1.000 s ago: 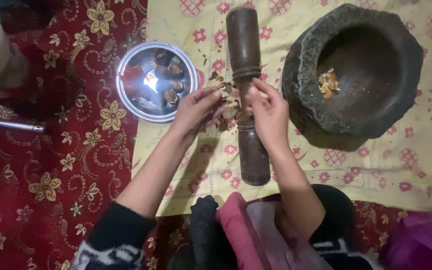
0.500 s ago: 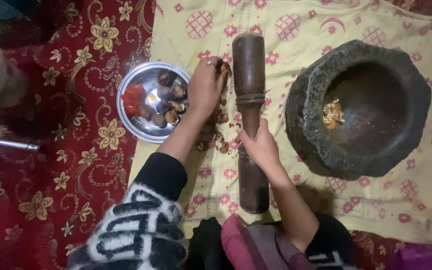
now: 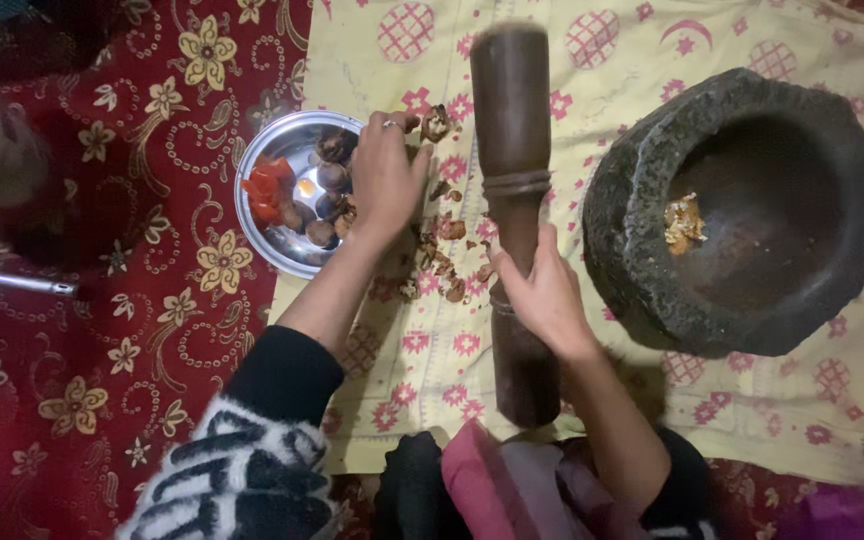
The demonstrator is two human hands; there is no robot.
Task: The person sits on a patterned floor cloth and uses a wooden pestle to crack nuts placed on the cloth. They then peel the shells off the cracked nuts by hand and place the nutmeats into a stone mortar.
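A rough, thick-walled stone mortar point(image 3: 742, 210) is set on the yellow patterned cloth point(image 3: 852, 400), with a long, smooth wooden pestle point(image 3: 514, 200) laid just beside it and a round, shiny metal bowl point(image 3: 287, 190) of nuts at the cloth's left edge. The pestle's middle is gripped by the right hand point(image 3: 542, 290), fingers wrapped closed around it. A broken walnut piece point(image 3: 436, 124) is pinched at the fingertips of the left hand point(image 3: 384, 180), above the bowl's rim and the shell fragments point(image 3: 444, 262).

Black-and-white patterned sleeve point(image 3: 242, 470); finger ring point(image 3: 389, 124)
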